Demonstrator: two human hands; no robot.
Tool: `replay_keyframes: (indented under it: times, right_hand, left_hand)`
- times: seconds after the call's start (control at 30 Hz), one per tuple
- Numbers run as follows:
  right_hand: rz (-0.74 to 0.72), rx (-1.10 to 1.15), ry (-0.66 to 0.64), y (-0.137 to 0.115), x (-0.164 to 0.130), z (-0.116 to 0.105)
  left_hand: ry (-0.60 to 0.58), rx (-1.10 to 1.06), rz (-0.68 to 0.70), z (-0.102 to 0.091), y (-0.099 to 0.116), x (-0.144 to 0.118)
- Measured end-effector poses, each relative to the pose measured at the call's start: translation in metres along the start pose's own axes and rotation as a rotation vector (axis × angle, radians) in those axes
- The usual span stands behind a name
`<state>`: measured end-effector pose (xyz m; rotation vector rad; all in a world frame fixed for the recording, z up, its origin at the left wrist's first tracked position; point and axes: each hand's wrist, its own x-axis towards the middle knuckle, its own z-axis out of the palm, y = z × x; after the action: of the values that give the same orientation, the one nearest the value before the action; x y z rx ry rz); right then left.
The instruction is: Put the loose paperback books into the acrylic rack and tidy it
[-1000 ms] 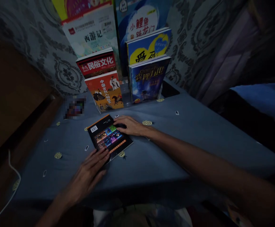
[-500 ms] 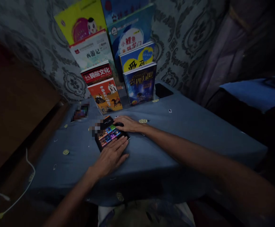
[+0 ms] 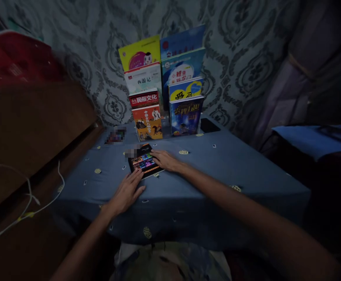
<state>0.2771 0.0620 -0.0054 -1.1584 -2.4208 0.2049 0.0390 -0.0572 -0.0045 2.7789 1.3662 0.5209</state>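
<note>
A dark book (image 3: 143, 163) with small colourful pictures on its cover lies flat on a blue patterned tablecloth (image 3: 217, 171). My left hand (image 3: 126, 192) rests flat at the book's near edge, fingertips touching it. My right hand (image 3: 166, 160) lies palm down on the book's right edge. Neither hand grips the book. Behind it, a tiered rack holds several upright books, with an orange one (image 3: 147, 123) and a dark blue one (image 3: 185, 116) in front.
A black phone (image 3: 209, 125) lies at the back right of the table. Patterned wallpaper (image 3: 246, 47) is behind the rack. A brown wooden headboard (image 3: 32, 128) and white cables (image 3: 29, 199) are to the left. Blue bedding (image 3: 313, 140) lies to the right.
The view has pulled back and tilted up, so the table looks smaller and more wall shows. My left hand moved onto the book's near edge. The right hand stays on the book.
</note>
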Motion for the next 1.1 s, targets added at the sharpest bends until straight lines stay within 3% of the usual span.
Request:
replay_keyframes:
  times: [0.4, 0.6, 0.9, 1.1]
  right_hand:
    - [0.003, -0.059, -0.055, -0.077, -0.087, -0.008]
    - [-0.058, -0.09, -0.058, -0.095, -0.127, -0.009]
    - [-0.064, -0.033, 0.049, -0.091, -0.132, 0.001]
    - [-0.081, 0.194, 0.069, -0.09, -0.125, -0.016]
  left_hand:
    - [0.136, -0.105, 0.092, -0.006, 0.003, -0.065]
    - [0.224, -0.108, 0.134, 0.001, -0.002, -0.078]
    - [0.198, -0.139, 0.089, -0.001, -0.021, -0.078]
    - [0.196, -0.364, 0.094, -0.018, -0.027, -0.066]
